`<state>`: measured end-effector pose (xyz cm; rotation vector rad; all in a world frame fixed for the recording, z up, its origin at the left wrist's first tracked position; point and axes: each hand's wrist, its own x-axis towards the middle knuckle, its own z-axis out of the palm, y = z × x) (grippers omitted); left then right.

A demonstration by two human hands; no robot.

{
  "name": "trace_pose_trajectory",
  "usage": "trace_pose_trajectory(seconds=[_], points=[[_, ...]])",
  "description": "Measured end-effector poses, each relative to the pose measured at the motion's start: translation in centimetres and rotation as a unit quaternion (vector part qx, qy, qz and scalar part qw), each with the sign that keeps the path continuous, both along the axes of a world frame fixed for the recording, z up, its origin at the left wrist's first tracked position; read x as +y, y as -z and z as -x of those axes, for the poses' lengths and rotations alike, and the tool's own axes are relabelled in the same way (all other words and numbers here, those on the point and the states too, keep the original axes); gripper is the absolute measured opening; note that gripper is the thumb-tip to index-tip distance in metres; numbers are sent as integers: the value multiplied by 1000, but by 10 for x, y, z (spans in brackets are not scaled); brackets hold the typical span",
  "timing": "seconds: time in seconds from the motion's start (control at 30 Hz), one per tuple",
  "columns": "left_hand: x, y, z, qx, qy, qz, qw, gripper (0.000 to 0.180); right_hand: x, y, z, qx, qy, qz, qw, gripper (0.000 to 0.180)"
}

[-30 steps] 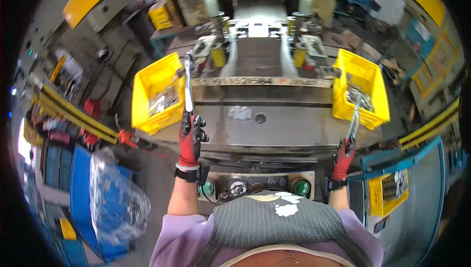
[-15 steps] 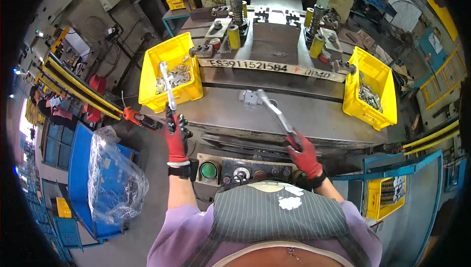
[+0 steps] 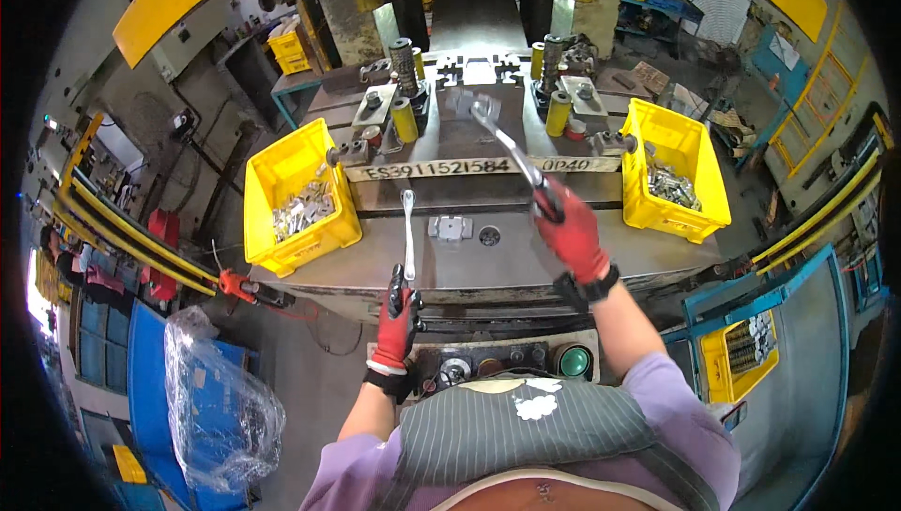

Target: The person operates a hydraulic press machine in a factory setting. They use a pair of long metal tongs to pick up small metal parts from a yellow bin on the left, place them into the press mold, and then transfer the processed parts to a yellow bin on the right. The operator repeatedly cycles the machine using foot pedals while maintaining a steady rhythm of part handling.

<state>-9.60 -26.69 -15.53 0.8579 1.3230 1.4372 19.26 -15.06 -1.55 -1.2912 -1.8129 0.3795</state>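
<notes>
My left hand point(image 3: 395, 326), in a red glove with dark fingertips, is closed round a long silver hand tool point(image 3: 409, 237) with a rounded head. That tool points away from me over the steel table, its tip holding nothing I can see. My right hand point(image 3: 572, 237), gloved alike, grips the dark handle of a similar silver hand tool point(image 3: 510, 148). At its far tip is a blurred grey metal part point(image 3: 469, 105), in front of the press die. Another flat metal part point(image 3: 450, 228) lies on the table between the two tools, beside a round hole.
Yellow bins of small metal pieces stand at the table's left point(image 3: 349, 219) and right point(image 3: 678, 227). Yellow and dark posts point(image 3: 404, 121) rise from the die point(image 3: 514, 119). Below the table edge sits a button panel point(image 3: 507, 358). A plastic-wrapped blue container point(image 3: 202, 417) stands lower left.
My right hand has moved forward, its tool tip rising off the table toward the die with a part. My left hand's tool has swung right, away from the left bin. The view has shifted.
</notes>
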Motion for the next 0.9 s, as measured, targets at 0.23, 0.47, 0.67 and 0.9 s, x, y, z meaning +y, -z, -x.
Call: trace_pose_trajectory(seconds=[0.23, 0.47, 0.67, 0.9], points=[[13, 18, 0, 64, 22, -46, 997, 58, 121, -57, -10, -66, 3, -13, 998, 35], [0, 19, 6, -13, 11, -26, 1000, 50, 204, -84, -28, -104, -85, 107, 985, 31], [-5, 16, 1, -36, 17, 14, 999, 43, 184, -74, 4, -183, -30, 67, 980, 38], [-3, 34, 7, -3, 16, 10, 1000, 43, 142, -73, 33, -135, 54, 59, 988, 40]])
